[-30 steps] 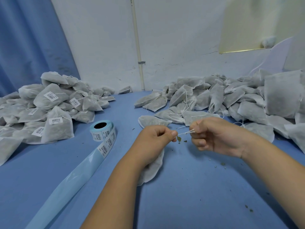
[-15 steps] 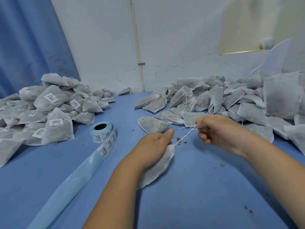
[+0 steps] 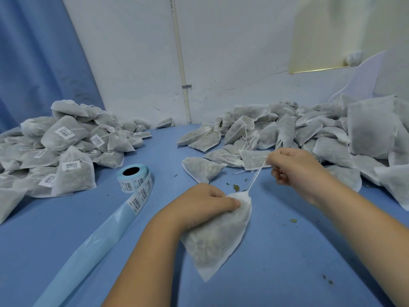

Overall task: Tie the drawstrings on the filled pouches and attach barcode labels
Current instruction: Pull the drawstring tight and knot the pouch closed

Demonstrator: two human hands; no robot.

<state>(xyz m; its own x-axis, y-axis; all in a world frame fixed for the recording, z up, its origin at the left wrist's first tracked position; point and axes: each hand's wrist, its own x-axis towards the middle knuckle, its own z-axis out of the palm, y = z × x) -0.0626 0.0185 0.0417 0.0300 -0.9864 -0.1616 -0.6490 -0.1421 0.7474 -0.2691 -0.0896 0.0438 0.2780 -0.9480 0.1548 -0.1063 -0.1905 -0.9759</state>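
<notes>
White fabric pouch (image 3: 218, 235) sits toward the front edge of the counter (image 3: 287, 251), neck gripped by left hand (image 3: 203, 202). Right hand (image 3: 294, 167) pinches drawstring (image 3: 256, 177), pulled farther out than a second ago, now taut. Judgement: closure tightening; label from roll (image 3: 135, 178) still pending.

I see the pouch (image 3: 218, 238) as matt, fibrous non-woven cloth — its drawstring (image 3: 256, 177) thin cotton-like thread; label roll (image 3: 135, 178) paper on glossy backing — table (image 3: 287, 262) smooth matt.
</notes>
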